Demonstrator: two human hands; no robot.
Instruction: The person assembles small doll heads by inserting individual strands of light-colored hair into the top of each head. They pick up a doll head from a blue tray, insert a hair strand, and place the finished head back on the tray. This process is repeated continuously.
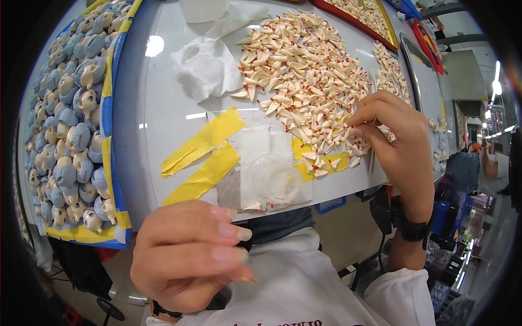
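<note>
Over the right side of a large spread pile of small cream pointed pieces with red ends [304, 70], my right hand [394, 138] reaches down. Its thumb and index finger close in a pinch among the pieces; what lies between them is too small to make out. My left hand [190, 255] is raised close to me before the table's front edge, fingers curled towards the thumb. Anything in it is hidden. Just beyond it lie a round translucent dish [274, 179] on a white sheet and yellow tape strips [204, 142]; a few loose pieces rest beside the dish.
At the left stands a blue tray edged with yellow tape [107, 136], full of blue-haired doll heads [68, 130]. A crumpled white cloth [204, 68] lies behind the dish. A red-and-yellow tray [389, 24] with more cream pieces sits at the far right.
</note>
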